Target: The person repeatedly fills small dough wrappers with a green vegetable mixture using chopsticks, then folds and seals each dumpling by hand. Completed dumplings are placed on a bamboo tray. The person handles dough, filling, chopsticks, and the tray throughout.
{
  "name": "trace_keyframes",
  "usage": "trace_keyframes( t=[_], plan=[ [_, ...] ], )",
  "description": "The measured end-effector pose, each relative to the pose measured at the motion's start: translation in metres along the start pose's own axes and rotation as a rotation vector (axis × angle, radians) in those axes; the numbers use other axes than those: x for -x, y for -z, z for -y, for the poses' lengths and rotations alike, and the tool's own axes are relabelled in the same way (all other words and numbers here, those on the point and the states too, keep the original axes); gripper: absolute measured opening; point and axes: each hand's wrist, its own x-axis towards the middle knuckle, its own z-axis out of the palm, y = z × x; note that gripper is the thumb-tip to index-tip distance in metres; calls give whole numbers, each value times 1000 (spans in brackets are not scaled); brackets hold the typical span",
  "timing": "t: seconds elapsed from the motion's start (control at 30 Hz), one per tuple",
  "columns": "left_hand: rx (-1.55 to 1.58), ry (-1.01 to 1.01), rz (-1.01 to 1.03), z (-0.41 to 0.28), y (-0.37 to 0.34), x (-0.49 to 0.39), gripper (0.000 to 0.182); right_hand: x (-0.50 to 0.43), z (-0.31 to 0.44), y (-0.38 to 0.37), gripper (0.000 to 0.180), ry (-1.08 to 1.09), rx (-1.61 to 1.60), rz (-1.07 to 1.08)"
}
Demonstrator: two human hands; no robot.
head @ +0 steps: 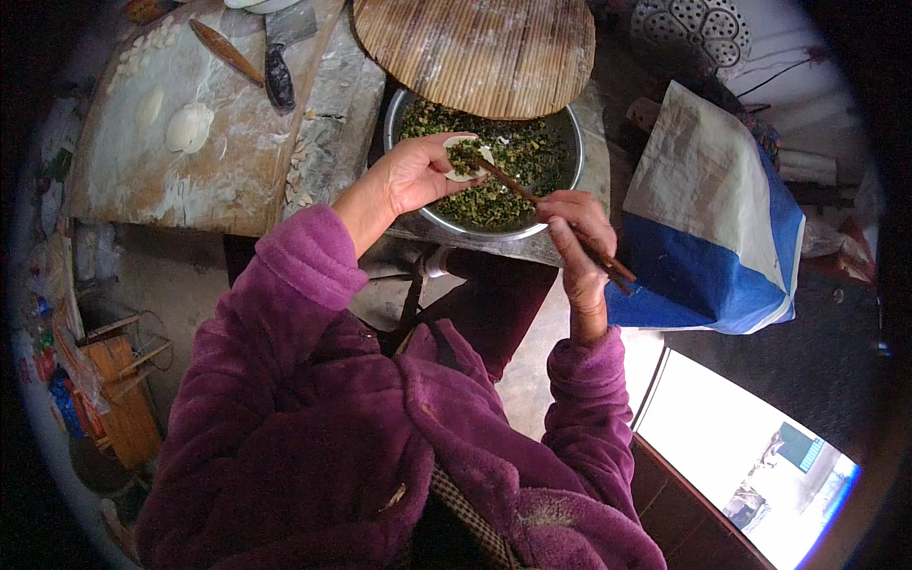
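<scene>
My left hand (417,169) holds a round dumpling wrapper (476,175) over a wide metal basin (578,153). A mound of chopped green filling (464,155) lies on the wrapper. In my right hand (581,228) is a pair of wooden chopsticks (514,184), their tips touching the filling on the wrapper. More chopped green filling (481,206) spreads across the basin. A round slatted tray (477,53), dusted with flour, covers the basin's far edge.
To the left lies a floured wooden board (235,167) with flattened wrappers (189,127), small dough pieces (146,46), a rolling pin (226,51) and a cleaver (280,75). A blue and white cloth or sack (702,235) stands at the right. A wooden stool (125,392) is at lower left.
</scene>
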Motion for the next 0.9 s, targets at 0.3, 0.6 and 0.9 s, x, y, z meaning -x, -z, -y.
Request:
trace_keyframes(
  t=[0.3,0.6,0.9],
  plan=[
    [39,14,134,-2,7,4,53,-2,-8,11,21,-397,-649,-460],
    [10,-7,167,-4,8,10,53,15,-20,-2,21,-522,-709,-457],
    [26,83,270,-14,6,18,45,5,-25,8,21,-492,-944,-398]
  ],
)
